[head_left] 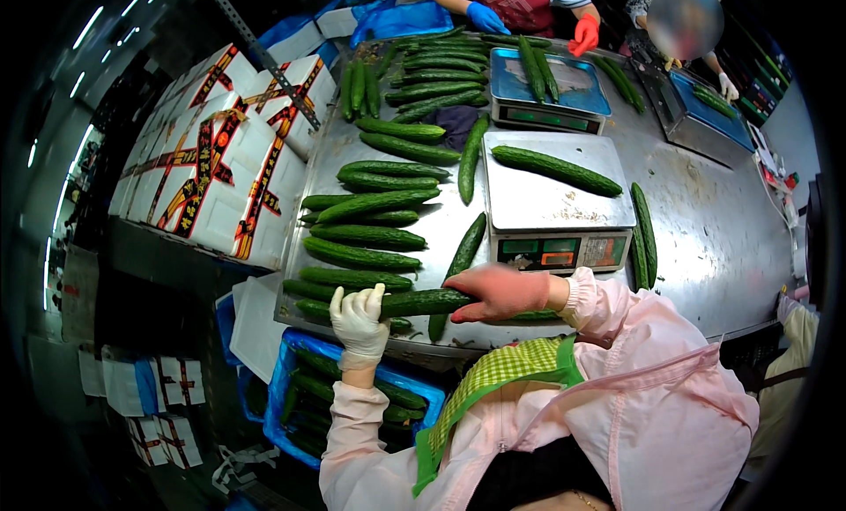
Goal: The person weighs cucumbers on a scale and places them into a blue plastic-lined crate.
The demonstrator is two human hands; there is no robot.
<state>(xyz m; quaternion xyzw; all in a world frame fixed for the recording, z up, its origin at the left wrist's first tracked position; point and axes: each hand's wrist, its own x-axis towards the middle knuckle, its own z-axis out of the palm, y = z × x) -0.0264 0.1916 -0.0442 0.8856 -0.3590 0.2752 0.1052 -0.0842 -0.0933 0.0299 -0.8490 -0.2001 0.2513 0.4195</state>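
Observation:
My left hand [360, 326], in a white glove, grips one end of a long green cucumber [421, 302]. Around its other end closes my right hand [498, 292], in a reddish glove slightly blurred. The cucumber lies roughly level over the near edge of the metal table [705, 220]. Just beyond my right hand stands a digital scale [524, 204] with one cucumber [557, 170] slanting across its plate. Left of the scale, rows of cucumbers [366, 238] cover the table. One more cucumber [463, 255] points away from me beside my right hand.
Below my left arm sits a blue-lined crate [280, 392] holding cucumbers. White taped boxes [203, 172] are stacked at the left. Across the table are a second scale [586, 88], a third scale [718, 128] and two people, one wearing a blue glove [486, 18] and a red glove [584, 33].

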